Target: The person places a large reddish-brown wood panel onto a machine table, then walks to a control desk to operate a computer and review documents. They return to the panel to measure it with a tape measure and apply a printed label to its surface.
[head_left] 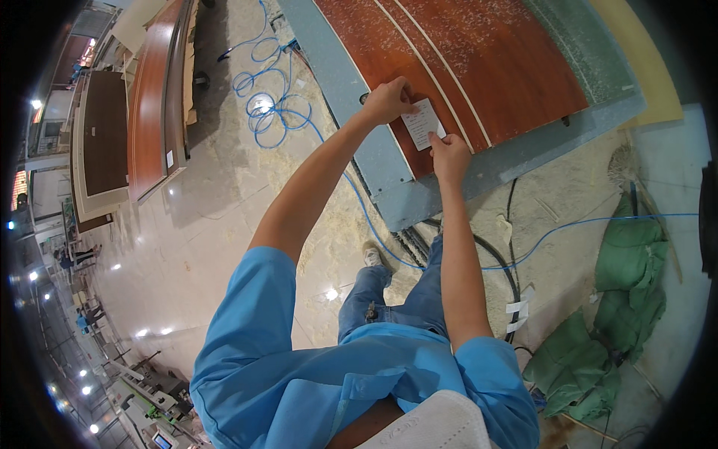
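A small white printed label (422, 126) lies against the near corner of a glossy reddish-brown wood panel (516, 82). My left hand (390, 101) has its fingers closed at the label's upper left edge. At the lower right edge, my right hand (450, 156) pinches the label between thumb and fingers. Two pale parallel strips run along the panel just beyond the label, and pale shavings are scattered over its far part. Under the panel is a blue-grey machine table (393, 196).
Blue air hose (288, 112) coils on the floor at left and runs past my feet. Black cables (497, 258) hang below the table. Green sacks (632, 269) lie at right. More brown panels (153, 97) stand at far left, and sawdust covers the floor near the table.
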